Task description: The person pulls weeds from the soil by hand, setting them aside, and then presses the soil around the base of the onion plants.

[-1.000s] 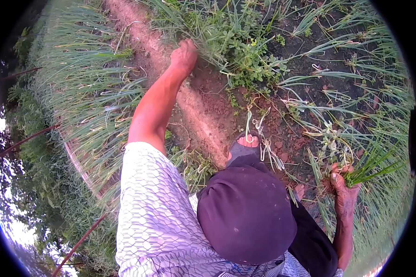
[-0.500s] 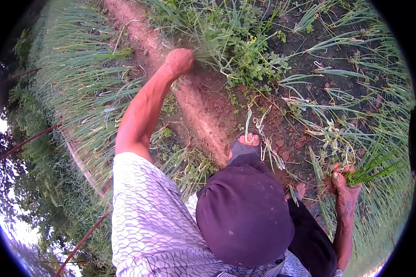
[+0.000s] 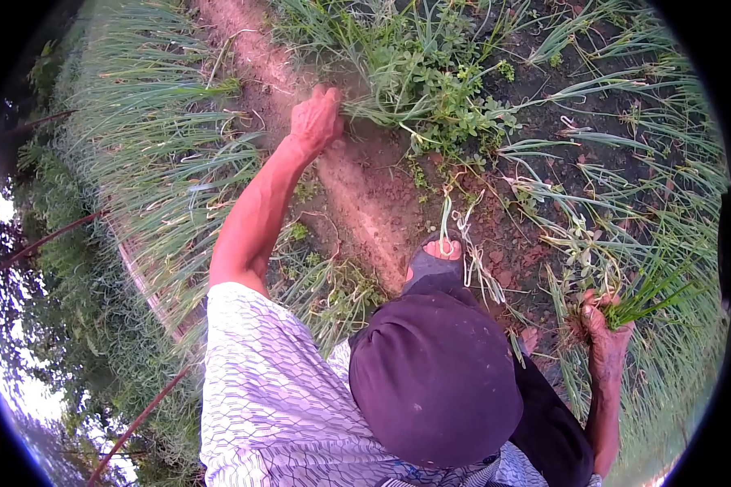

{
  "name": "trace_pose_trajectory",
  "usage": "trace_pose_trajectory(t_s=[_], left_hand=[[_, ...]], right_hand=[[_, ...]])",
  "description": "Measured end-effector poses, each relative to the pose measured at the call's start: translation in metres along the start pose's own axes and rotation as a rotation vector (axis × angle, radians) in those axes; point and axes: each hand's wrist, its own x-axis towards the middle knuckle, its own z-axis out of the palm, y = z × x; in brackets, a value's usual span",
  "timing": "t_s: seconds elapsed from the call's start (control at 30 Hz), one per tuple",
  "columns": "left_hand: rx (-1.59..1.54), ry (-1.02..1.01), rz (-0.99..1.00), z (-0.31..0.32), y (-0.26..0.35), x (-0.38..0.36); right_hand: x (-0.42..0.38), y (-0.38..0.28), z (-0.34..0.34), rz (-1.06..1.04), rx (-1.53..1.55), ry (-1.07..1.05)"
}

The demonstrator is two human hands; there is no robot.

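Observation:
My left hand [image 3: 316, 120] is closed at the upper middle, beside the reddish bare soil strip. Long green blades [image 3: 390, 112] run to its fingers from a leafy clump [image 3: 443, 85] of plants; its inner fingers are partly hidden. At the lower right, my right hand [image 3: 606, 329] is wrapped round a bunch of green grass [image 3: 656, 299], whose brown roots [image 3: 574, 326] stick out on the left side of the fist. Pale, limp stalks [image 3: 481, 272] lie on the soil between the two hands, close to a foot [image 3: 443, 250] in dark covering with bare toes.
Rows of thin green plants [image 3: 154, 122] stand on the left, with more [image 3: 666, 195] on the right. A strip of reddish soil [image 3: 353, 203] runs diagonally between them. Dark purple cloth [image 3: 434, 377] fills the lower middle. Thin reddish poles [image 3: 142, 418] cross the left edge.
My left hand has turned slightly, with its knuckles now more visible, and the blades beside it look less blurred. The whole view has shifted slightly. My right hand keeps its bunch.

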Motion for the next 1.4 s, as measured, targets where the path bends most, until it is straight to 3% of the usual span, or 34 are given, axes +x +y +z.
trace_pose_trajectory(t_s=[0.13,0.27,0.37,0.47,0.5,0.63,0.73,0.8,0.87,1.03,1.17,1.33,1.4], left_hand=[[0.054,0.073,-0.054,0.014,-0.020,0.029],[0.106,-0.088,-0.193,0.004,-0.029,0.029],[0.110,0.053,-0.321,0.022,-0.036,0.029],[0.094,-0.157,-0.279,0.021,-0.050,0.037],[0.114,-0.100,-0.286,0.016,-0.049,0.038],[0.059,-0.233,-0.159,-0.006,-0.042,0.041],[0.005,-0.371,0.209,-0.005,-0.014,0.021],[0.032,-0.511,0.326,-0.009,0.025,-0.005],[0.027,-0.482,0.413,-0.009,0.045,-0.027],[0.066,-0.238,0.175,0.008,0.033,-0.026],[0.090,0.047,0.190,0.006,0.004,-0.004],[0.155,0.148,0.021,0.012,-0.011,0.045],[0.179,0.100,-0.054,0.018,-0.018,0.059]], right_hand=[[-0.003,-0.001,0.000,0.027,-0.040,0.004],[-0.004,-0.001,0.000,0.036,-0.034,0.032],[-0.003,-0.010,0.006,0.050,-0.057,0.033],[-0.002,-0.007,0.006,0.024,-0.101,0.045],[0.000,-0.003,0.004,-0.014,-0.114,0.044],[-0.001,-0.007,0.003,0.033,-0.059,0.045],[-0.002,-0.010,0.006,0.039,-0.013,0.031],[-0.002,-0.007,0.005,0.047,0.008,0.022],[-0.001,-0.006,0.005,0.031,-0.017,0.035],[0.001,-0.001,0.007,-0.023,-0.010,0.087],[0.001,-0.007,0.007,0.016,-0.041,0.043],[-0.001,-0.007,0.007,0.035,-0.071,0.028],[-0.002,-0.003,0.004,0.013,-0.104,0.047]])
